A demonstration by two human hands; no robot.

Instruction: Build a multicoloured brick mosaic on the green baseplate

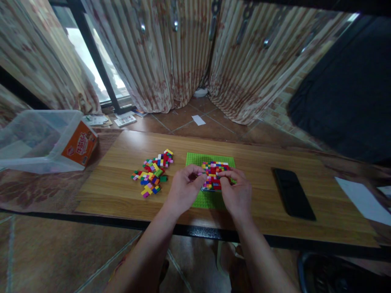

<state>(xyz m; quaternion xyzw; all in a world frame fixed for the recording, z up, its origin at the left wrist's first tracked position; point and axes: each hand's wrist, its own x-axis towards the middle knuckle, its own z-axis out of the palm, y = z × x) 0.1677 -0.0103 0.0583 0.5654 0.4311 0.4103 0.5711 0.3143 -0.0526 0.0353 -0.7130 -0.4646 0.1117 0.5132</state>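
Note:
A block of mixed-colour toy bricks [213, 182] rises from a green studded baseplate [207, 200]. My left hand [185, 188] is at the block's left side, thumb and fingers pinched around what looks like a small pink toy brick [200, 174]. On the opposite side, my right hand [237, 189] has its thumb and forefinger drawn together against the block's right part. Whatever lies between those fingertips is too small to make out. Left of the baseplate lies a loose pile of coloured toy bricks [152, 177].
The wooden board [111, 191] carries the bricks and a black phone [293, 193] on the right. White paper [363, 199] lies beyond the phone. A clear plastic bin [39, 140] with an orange label stands far left. Curtains [146, 61] hang behind the table.

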